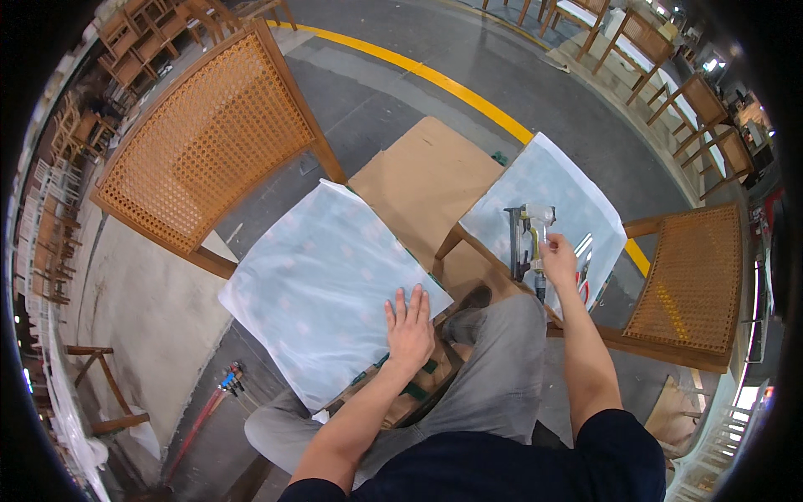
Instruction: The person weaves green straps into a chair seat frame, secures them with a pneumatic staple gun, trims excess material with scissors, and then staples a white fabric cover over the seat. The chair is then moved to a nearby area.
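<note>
My left hand (pixel 410 329) lies flat, fingers stretched out, near the right corner of a chair seat covered in thin white fabric (pixel 322 280). A faint pattern shows through the fabric. This chair has a woven cane backrest (pixel 209 138) at the far left. My right hand (pixel 560 261) is closed on the handle of a pneumatic staple gun (pixel 520 243), over a second white-covered seat (pixel 556 180) to the right. Beside that hand lie red-handled scissors (pixel 583 287), partly hidden by the wrist. The second chair's cane backrest (pixel 687 280) is at the right.
Brown cardboard (pixel 431 171) lies on the grey floor between the chairs, with a yellow floor line (pixel 418 71) beyond. Air-hose fittings (pixel 232 378) with a red hose (pixel 194 435) are at the lower left. Several wooden chairs (pixel 640 46) stand along the far right.
</note>
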### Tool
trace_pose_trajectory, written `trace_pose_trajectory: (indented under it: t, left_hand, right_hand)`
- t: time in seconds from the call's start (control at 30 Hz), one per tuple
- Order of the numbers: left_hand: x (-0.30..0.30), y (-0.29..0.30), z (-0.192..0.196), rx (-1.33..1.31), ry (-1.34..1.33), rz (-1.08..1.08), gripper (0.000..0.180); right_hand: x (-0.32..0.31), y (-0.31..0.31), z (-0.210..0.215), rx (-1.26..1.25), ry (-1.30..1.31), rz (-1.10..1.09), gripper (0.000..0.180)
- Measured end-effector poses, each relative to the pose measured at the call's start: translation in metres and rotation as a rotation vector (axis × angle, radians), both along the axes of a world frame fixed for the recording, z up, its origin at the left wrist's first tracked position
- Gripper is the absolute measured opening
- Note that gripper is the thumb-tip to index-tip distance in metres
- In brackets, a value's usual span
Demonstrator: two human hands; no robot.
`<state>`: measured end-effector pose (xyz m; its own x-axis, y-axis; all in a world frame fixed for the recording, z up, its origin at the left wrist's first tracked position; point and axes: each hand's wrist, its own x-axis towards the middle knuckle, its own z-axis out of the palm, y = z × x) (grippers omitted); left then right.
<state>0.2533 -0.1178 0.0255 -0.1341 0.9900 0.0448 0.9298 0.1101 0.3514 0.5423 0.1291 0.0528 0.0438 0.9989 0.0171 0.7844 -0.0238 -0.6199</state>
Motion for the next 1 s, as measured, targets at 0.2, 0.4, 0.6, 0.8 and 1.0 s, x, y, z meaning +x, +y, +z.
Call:
trace_pose_trajectory:
  t: [0.2, 0.4, 0.6, 0.8, 1.0]
  left_hand:
    - [0.006, -0.005, -0.002, -0.060, 0.041, -0.002, 0.068]
    - [0.013, -0.001, 0.001, -0.008, -0.001, -0.031, 0.065]
    - [0.008, -0.008, -0.005, -0.020, 0.052, -0.071, 0.062]
    - [0.010, -0.009, -0.007, 0.018, 0.063, -0.064, 0.059]
    - [0.016, -0.002, -0.015, 0.069, 0.053, -0.030, 0.060]
  right_hand:
    - [0.010, 0.031, -0.030, -0.314, -0.021, 0.011, 0.050]
    - [0.009, 0.055, -0.023, -0.310, 0.104, -0.112, 0.050]
    - [-0.015, 0.034, 0.031, -0.145, 0.440, 0.007, 0.061]
    - [-0.045, 0.016, 0.154, -0.425, 0.360, 0.383, 0.060]
    - [-0.092, -0.010, 0.159, -0.527, 0.216, 0.961, 0.061]
